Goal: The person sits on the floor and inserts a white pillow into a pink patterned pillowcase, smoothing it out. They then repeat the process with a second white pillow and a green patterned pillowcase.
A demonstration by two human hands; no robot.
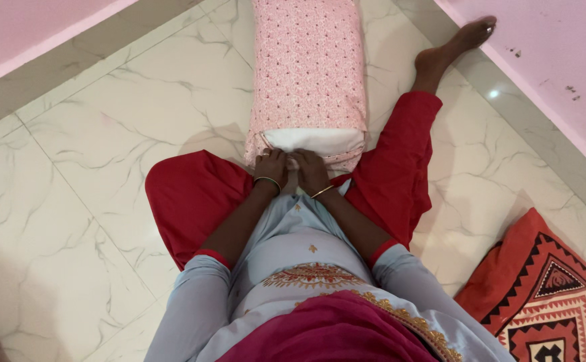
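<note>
A pillow in a pink patterned cover (307,67) lies on the marble floor between my legs, its near end toward me. The white inner pillow (314,139) shows at the cover's open end. My left hand (271,166) and my right hand (311,170) are side by side at that opening, fingers curled on the cover's lower edge. Each wrist wears a thin bangle. I sit on the floor in red trousers and a light blue embroidered top.
A red and orange patterned cushion (546,288) lies on the floor at the lower right. Pink walls (547,60) run along the upper right and upper left. My right foot (455,44) reaches the right wall's base. White marble tiles (92,174) spread to the left.
</note>
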